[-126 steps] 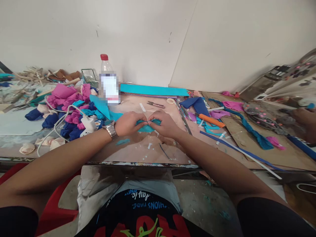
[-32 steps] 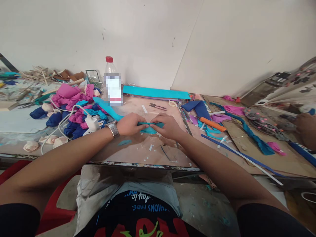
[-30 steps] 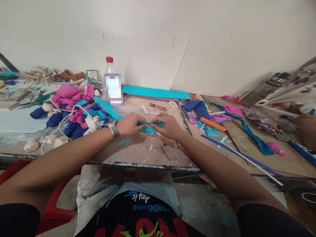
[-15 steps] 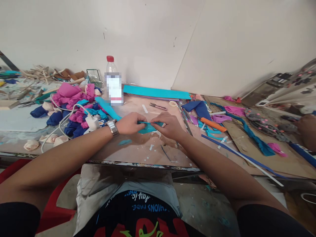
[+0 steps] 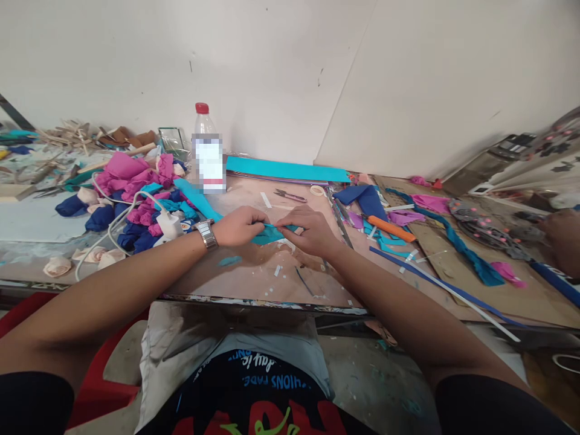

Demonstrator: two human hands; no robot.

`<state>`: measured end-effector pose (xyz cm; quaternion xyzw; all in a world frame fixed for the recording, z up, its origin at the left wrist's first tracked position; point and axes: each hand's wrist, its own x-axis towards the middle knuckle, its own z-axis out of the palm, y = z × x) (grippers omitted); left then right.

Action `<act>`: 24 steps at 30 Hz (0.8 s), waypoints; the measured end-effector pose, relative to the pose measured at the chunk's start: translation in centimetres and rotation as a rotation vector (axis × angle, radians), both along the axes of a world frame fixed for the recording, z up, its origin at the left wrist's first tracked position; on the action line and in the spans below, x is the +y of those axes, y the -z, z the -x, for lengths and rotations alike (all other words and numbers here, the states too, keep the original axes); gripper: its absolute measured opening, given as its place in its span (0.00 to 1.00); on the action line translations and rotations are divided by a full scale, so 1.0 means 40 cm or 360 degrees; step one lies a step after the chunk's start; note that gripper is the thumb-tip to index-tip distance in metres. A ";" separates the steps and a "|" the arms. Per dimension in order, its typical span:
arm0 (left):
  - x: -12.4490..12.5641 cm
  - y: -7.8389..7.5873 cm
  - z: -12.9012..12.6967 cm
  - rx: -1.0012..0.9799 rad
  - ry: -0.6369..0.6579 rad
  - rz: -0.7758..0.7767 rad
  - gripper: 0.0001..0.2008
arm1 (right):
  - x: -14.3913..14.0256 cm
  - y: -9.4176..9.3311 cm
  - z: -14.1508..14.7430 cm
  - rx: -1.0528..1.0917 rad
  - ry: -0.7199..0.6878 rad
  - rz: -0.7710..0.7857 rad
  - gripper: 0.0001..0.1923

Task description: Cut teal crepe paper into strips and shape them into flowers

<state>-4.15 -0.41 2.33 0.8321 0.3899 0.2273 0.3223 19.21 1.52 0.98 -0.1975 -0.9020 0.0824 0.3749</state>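
A long teal strip runs from the pile at the left across the table to my hands. My left hand, with a metal watch at the wrist, pinches the strip's folded end. My right hand grips the same folded end from the right, fingertips almost touching the left hand's. Both hands rest low over the pink-brown work surface. How the fold lies under the fingers is hidden.
A bottle stands behind the hands, beside a teal sheet by the wall. Pink and blue rolled pieces and a white charger lie left. Snips, an orange cutter and scraps lie right. Another person's hand shows at the far right.
My fingers have kept working the strip's end, which now bunches narrower between both hands. The camera tilted slightly. The other person's hand at the right shifted a little.
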 end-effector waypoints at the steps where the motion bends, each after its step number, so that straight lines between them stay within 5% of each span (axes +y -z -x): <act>1: -0.001 -0.002 0.000 -0.0005 0.0004 0.0015 0.13 | 0.000 0.000 0.001 0.0008 -0.0005 -0.0001 0.06; 5: -0.006 -0.007 -0.002 -0.0016 0.0022 -0.0016 0.10 | -0.003 0.000 0.003 0.0029 -0.0002 0.0006 0.06; 10: -0.006 -0.001 -0.004 -0.0031 -0.0018 -0.0075 0.21 | -0.007 -0.002 0.003 0.0003 0.0040 0.0000 0.07; 24: -0.008 0.015 -0.006 -0.0134 -0.0034 -0.0151 0.18 | -0.004 0.003 -0.003 -0.0050 0.0156 -0.0116 0.06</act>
